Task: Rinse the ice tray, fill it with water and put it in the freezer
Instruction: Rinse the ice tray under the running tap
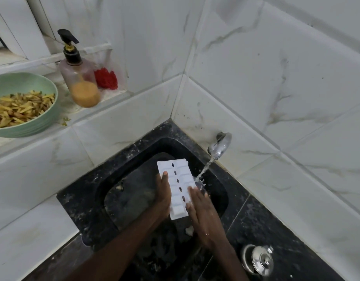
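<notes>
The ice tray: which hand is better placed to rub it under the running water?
Probably the right hand: it lies open along the ice tray edge nearest the tap stream, while the left hand grips the far edge.

My left hand reaches forward with the thumb lying on top and the other fingers tucked underneath, gripping. My right hand is flat and open, fingers straight and close together, pressing sideways. Both my bare arms come up from the bottom, close together.
</notes>
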`<state>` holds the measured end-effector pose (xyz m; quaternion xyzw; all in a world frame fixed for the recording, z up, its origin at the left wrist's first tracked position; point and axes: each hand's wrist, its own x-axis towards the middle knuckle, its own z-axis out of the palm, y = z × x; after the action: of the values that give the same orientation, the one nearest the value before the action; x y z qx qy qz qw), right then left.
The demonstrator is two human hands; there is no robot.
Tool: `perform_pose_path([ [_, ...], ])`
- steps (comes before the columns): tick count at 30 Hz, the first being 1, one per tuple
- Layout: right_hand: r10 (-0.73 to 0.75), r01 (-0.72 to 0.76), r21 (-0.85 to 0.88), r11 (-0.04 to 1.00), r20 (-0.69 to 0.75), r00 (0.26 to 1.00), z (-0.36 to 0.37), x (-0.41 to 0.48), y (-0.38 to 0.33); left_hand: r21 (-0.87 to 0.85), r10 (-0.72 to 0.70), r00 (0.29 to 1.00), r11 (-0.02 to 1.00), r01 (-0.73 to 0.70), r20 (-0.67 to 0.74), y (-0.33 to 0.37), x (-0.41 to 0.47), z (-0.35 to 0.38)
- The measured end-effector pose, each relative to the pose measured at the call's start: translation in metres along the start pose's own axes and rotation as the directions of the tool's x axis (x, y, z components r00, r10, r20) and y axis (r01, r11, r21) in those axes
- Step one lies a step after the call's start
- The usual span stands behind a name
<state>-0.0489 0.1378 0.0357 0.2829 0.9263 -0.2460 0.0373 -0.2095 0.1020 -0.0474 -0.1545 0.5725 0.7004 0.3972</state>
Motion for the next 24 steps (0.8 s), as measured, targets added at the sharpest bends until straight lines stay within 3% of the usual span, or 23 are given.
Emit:
perform_pose_path([
  [5, 0.008, 0.0, -0.156, 0.988, 0.047, 0.999, -0.002, 0.036, 0.025, 0.13, 0.046, 0.997, 0.99, -0.054, 0.064, 0.01, -0.037, 0.012],
  [11, 0.069, -0.064, -0.226, 0.972, 0.013, 0.998, -0.014, 0.084, 0.035, 0.205, 0.032, 0.994, 0.977, -0.053, 0.104, 0.0, -0.058, 0.02],
  [18, -0.141, 0.156, -0.238, 0.959, 0.078, 0.987, 0.006, 0.061, 0.017, 0.22, 0.082, 0.995, 0.971, -0.093, 0.062, 0.004, -0.029, 0.004],
  [24, 0.046, -0.044, -0.273, 0.961, 0.002, 0.999, -0.003, 0.089, 0.023, 0.222, 0.075, 0.994, 0.971, -0.091, 0.081, 0.009, -0.054, 0.017],
])
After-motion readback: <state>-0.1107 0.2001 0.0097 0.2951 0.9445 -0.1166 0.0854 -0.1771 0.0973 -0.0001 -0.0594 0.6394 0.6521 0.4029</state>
